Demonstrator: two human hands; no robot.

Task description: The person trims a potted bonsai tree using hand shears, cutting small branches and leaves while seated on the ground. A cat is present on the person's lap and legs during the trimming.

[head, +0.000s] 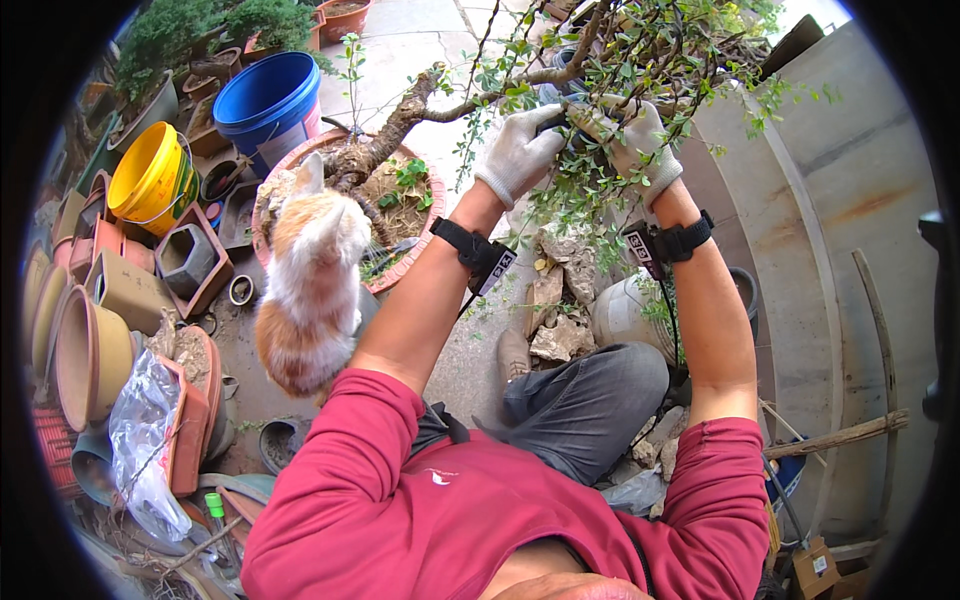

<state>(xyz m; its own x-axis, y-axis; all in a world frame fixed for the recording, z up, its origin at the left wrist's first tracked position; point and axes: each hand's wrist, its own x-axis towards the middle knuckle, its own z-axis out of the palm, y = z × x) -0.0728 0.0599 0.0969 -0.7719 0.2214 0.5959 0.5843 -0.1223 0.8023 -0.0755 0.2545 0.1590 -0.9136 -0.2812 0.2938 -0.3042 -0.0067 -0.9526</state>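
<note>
Both hands wear pale knit gloves and are raised among the leafy branches of a bonsai-like tree (401, 124), whose thick trunk leans out of a round terracotta pot (439, 196). My left hand (527, 150) has its fingers curled at a dark, thin item by the branch; whether that is a tool or wire is unclear. My right hand (637, 146) is close beside it, partly covered by leaves, with its fingers around something I cannot make out. Below the hands hang small green leafy twigs (577, 187). Each wrist carries a black strap with a small device.
An orange and white cat (311, 277) sits against the pot, near my left forearm. Blue (266, 105) and yellow buckets (154, 176) and stacked planters stand at left. Rocks (562, 337) and a whitish bucket (634, 311) lie below the branches; a wall (862, 172) rises at right.
</note>
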